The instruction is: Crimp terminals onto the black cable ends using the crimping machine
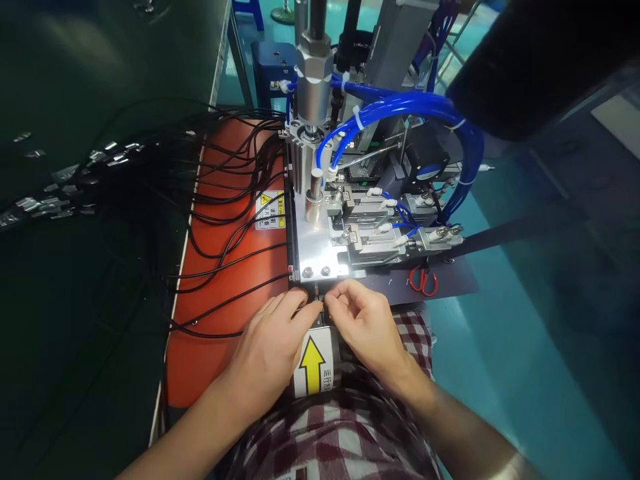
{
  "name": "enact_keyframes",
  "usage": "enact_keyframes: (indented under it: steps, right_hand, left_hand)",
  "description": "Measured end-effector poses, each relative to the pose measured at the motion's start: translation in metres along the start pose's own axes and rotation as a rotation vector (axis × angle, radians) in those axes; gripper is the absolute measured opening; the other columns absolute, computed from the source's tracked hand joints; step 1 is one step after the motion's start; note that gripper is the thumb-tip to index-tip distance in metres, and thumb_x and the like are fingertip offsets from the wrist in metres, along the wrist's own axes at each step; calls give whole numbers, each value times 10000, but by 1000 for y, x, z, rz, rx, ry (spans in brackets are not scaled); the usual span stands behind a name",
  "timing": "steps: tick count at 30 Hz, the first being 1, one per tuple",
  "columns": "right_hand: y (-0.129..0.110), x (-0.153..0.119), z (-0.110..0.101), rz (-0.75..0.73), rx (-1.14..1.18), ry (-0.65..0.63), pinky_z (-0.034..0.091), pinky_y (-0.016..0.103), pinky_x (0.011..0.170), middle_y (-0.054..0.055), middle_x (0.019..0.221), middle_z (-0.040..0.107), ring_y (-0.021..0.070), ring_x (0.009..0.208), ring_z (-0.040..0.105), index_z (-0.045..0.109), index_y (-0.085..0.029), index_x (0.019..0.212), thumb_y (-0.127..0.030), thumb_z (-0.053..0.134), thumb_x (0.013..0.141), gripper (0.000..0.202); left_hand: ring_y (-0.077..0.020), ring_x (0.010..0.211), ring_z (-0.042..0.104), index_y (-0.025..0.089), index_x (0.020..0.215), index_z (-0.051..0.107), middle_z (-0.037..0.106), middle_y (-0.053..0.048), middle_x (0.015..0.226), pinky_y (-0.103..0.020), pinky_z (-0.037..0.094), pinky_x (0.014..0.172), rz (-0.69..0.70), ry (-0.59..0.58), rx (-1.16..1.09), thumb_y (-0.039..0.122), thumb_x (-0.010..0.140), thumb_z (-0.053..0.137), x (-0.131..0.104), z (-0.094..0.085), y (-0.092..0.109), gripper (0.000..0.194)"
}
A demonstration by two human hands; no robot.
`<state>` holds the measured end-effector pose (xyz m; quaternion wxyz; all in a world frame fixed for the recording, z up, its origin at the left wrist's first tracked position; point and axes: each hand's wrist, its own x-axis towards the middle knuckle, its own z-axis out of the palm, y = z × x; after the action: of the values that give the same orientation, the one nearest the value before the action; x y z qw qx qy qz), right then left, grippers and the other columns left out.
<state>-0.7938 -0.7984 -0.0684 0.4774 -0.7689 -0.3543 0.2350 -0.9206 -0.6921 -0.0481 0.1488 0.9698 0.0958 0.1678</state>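
Note:
My left hand (pixel 273 338) is closed at the front edge of a machine, just below its shiny metal plate (pixel 316 243). Close by on the right, my right hand (pixel 363 319) is curled with thumb and index finger pinched together. The fingertips of both hands meet around a narrow dark slot at the end of the track. Whatever is between them is too small or hidden to make out. A white label with a yellow arrow (pixel 313 363) lies right below the fingers. Two bolts sit on the plate just above them.
Black cables (pixel 240 233) run left across an orange surface (pixel 220 373) to a dark green table with a heap of metal-tipped ends (pixel 120 155). Red-handled scissors (pixel 423 281) lie at right. Blue air tubes (pixel 400 103) arch over the machine's cylinders. A dark blurred object (pixel 545 67) hangs upper right.

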Motion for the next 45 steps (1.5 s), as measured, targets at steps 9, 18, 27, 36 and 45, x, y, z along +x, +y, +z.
enact_keyframes:
  steps: [9,18,27,36,45]
  right_hand:
    - [12,0,-4,110,207,-95,367,252,566,-18,704,544,118,595,457,562,-191,782,-299,505,892,165]
    - [14,6,-7,394,491,-203,202,223,387,-71,509,407,77,410,293,553,-177,710,-386,581,798,228]
    - [16,-18,0,143,295,-6,311,234,472,-45,590,481,95,506,394,611,-171,793,-318,598,849,157]
    - [20,1,-7,256,532,-191,258,232,436,-85,484,405,85,432,339,561,-186,717,-362,622,797,203]
    - [24,-1,-4,253,610,-151,355,237,475,-35,637,536,89,469,469,579,-169,808,-471,606,834,305]
  left_hand:
    - [-218,754,580,111,1030,657,594,-95,874,-327,535,639,-25,-29,-22,90,893,428,-2,1,-3,268]
    - [-213,742,566,118,1065,643,553,-89,867,-325,523,622,-28,-36,-61,102,899,426,-3,3,-3,274]
    - [-204,737,553,124,1066,643,541,-81,862,-295,500,599,-24,-27,-67,151,922,427,-4,2,-4,261]
    - [-204,749,533,121,1077,649,535,-86,881,-301,483,618,-3,-22,-47,153,924,422,-3,2,-5,276]
    - [-229,761,483,94,1183,605,540,-94,878,-346,467,624,-27,-102,212,10,848,413,-6,-3,12,395]
